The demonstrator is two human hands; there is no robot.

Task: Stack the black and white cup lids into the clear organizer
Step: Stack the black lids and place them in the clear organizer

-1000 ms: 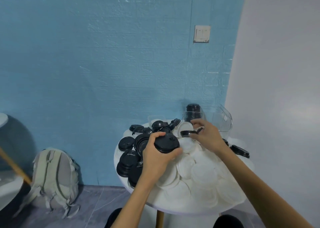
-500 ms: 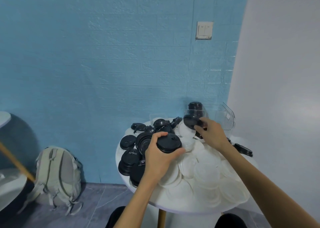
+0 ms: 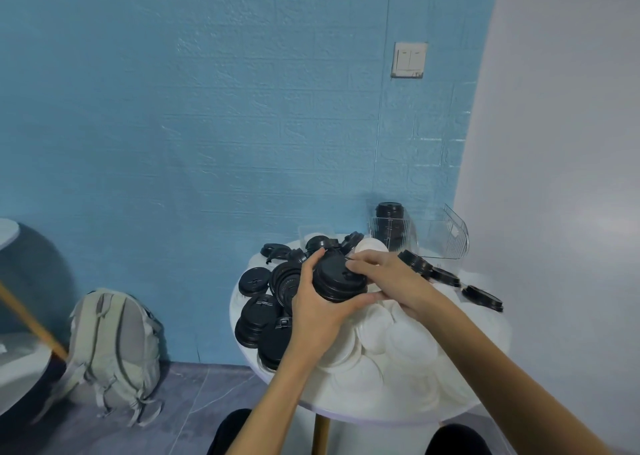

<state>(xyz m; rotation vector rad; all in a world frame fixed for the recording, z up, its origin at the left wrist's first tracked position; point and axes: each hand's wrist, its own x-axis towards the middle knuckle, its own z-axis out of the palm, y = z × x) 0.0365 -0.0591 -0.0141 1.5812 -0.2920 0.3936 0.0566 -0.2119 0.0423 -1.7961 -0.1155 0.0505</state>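
My left hand (image 3: 318, 311) grips a short stack of black lids (image 3: 337, 280) from the left and below, above the round white table (image 3: 381, 415). My right hand (image 3: 391, 280) pinches the top black lid of that stack, fingers on its upper right edge and thumb under it. Loose black lids (image 3: 263, 312) cover the table's left side, and white lids (image 3: 398, 337) fill the middle and right. The clear organizer (image 3: 445, 238) stands at the back right; its left slot holds a tall column of black lids (image 3: 390, 226), and its right slot looks empty.
Three black lids (image 3: 483, 297) lie in a row at the right near the organizer. A grey-green backpack (image 3: 116, 350) leans on the blue wall at floor level to the left. Part of another white table (image 3: 8, 233) shows at the far left. My knees (image 3: 453, 437) are under the table.
My right hand came back from near the organizer with a black lid and brought it onto the stack in my left hand. The left hand kept hold of its stack.
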